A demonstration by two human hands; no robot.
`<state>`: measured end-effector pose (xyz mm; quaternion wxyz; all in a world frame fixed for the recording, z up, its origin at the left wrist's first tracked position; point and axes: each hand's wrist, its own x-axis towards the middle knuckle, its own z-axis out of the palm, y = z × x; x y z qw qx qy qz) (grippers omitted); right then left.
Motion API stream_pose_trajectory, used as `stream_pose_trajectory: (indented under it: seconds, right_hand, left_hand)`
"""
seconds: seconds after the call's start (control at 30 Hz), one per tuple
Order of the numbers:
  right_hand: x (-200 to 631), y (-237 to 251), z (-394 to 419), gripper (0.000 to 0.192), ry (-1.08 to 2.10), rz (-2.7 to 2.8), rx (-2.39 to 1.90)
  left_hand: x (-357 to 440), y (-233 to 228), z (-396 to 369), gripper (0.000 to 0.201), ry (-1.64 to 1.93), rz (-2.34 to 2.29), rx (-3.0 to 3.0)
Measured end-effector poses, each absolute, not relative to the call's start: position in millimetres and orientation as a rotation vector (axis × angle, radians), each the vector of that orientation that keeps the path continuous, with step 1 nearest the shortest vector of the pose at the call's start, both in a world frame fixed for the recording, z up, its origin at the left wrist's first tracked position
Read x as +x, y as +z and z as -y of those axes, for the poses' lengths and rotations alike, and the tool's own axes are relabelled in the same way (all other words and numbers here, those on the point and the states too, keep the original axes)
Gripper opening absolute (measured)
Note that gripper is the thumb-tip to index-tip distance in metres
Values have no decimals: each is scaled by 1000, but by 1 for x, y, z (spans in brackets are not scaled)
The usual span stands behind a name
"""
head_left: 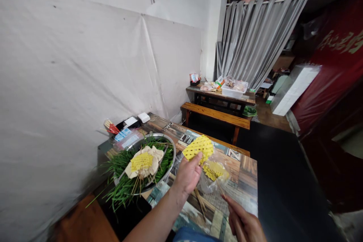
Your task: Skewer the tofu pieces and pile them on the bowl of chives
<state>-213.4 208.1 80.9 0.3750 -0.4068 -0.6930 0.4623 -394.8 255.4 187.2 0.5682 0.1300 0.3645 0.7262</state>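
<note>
My left hand (187, 176) grips a yellow lattice-cut sheet of food (200, 146), thumb on top, held above the table. Lower right, my right hand (244, 220) pinches a thin bamboo skewer (220, 188) that slants up toward a clear plastic bag (225, 177). More yellow lattice pieces (211, 172) lie in that bag, just beyond my left hand. Loose skewers (200, 203) rest on the table between my hands. To the left, a metal basin (173, 147) holds long green chives (113, 181), with skewered whitish flat pieces (156, 154) and yellow lattice pieces (141, 162) on top.
The wood-patterned table (248, 174) stands against a sheeted white wall (85, 64). Behind the basin are a black tray (133, 122), red-wrapped chopsticks (111, 126) and packets. A wooden bench (215, 114) and a second table (195, 89) with a white tub (234, 91) lie beyond.
</note>
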Motion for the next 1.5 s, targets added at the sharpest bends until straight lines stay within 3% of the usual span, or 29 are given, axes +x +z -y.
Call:
stream_pose_trajectory:
  seconds: [0.2, 0.4, 0.93, 1.5]
  right_hand:
    - [-193, 91, -216, 44, 1210, 2048, -971]
    - [-189, 104, -217, 49, 1190, 2125, -994]
    - [-201, 81, -204, 54, 1152, 1859, -1116]
    - [-216, 93, -206, 64, 1303, 1682, -1121]
  left_hand:
    - [-403, 182, -256, 32, 1678, -919, 187]
    - [-402, 182, -256, 17, 1691, -942, 184]
    - [-402, 184, -259, 21, 1702, -861, 232]
    - [-391, 194, -256, 18, 1692, -841, 387]
